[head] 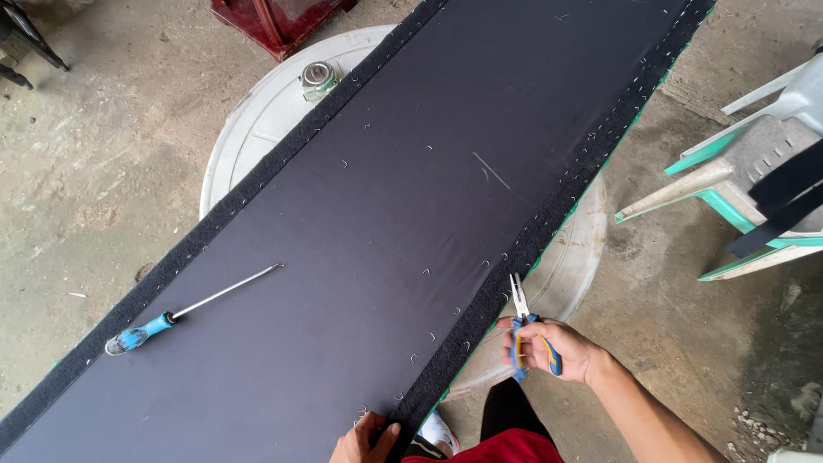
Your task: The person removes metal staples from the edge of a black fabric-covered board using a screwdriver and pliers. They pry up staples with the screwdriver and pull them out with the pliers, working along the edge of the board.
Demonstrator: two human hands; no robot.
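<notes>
A long panel covered in black fabric (411, 206) lies diagonally across the view, with a rough dark carpet strip (549, 206) stapled along its right edge. My right hand (549, 347) grips needle-nose pliers (520, 317) with blue and yellow handles, the tips pointing up at the strip's edge. My left hand (367, 441) pinches the near end of the strip at the bottom of the view. A long screwdriver (184, 313) with a blue handle rests on the fabric to the left, apart from both hands.
The panel rests on a round white plastic drum (257, 111) with a metal cap (319, 79). A white and green plastic chair (754, 163) stands at right with black straps over it. A dark red object (274, 21) sits at top. Concrete floor all around.
</notes>
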